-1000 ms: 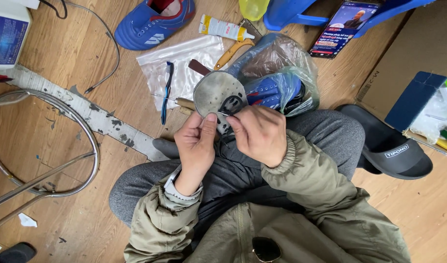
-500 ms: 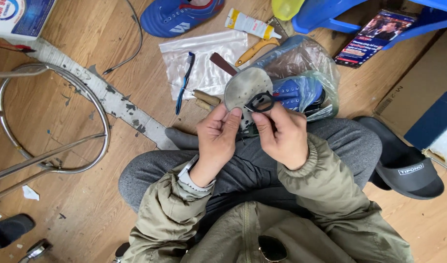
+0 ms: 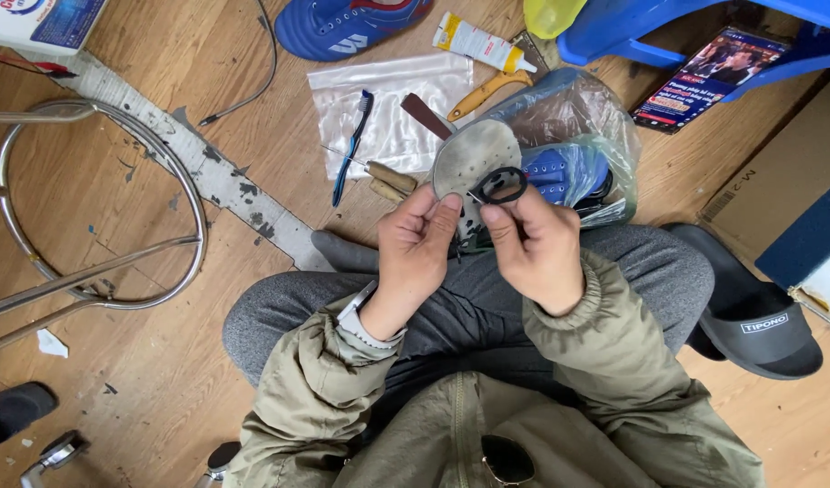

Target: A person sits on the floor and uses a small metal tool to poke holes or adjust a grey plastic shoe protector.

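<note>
Two bare hands work close together above the lap. The left hand (image 3: 415,248) and the right hand (image 3: 532,248) both have the fingers narrowly pinched, and between them is one small black ring (image 3: 498,184), round and thin. It sits just above the fingertips; the right thumb and forefinger hold its lower edge, and the left fingertips touch close beside it. Whether a thread or needle passes there, I cannot tell.

Directly behind the fingers stands one grey insole (image 3: 473,158), oval, with a dull, felt-like surface. Beyond the right fingers lies one clear plastic bag (image 3: 586,126), crinkled and shiny, with something blue inside.

To the left of the left fingers are two wooden tool handles (image 3: 388,181), short and rounded. Further away is one flat transparent plastic sheet (image 3: 388,99), and on it one blue toothbrush (image 3: 351,145), long and slim. Above the fingers lie one white glue tube (image 3: 478,41) and one yellow-handled tool (image 3: 482,93). Far right rests one black rubber slipper (image 3: 749,316), smooth and matt.
</note>
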